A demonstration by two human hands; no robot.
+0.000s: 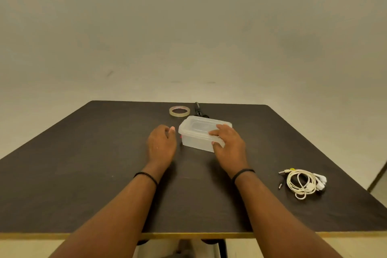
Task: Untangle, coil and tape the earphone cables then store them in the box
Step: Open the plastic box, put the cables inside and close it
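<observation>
Tape roll (pixel 179 111) | scissors (pixel 198 109) behind box (pixel 196 141); earphones (pixel 303 182) right

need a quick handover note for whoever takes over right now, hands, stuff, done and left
Right hand: fingers curled over the near right end of the box, lid on.
Left hand: loosely curled just left of the box, holding nothing.
Earphones: one tangled bundle near the table's right edge, untouched.
Tape and scissors: behind the box, at the far edge.
Done: nothing visible yet.
Left: open box, untangle, coil, tape, store.
</observation>
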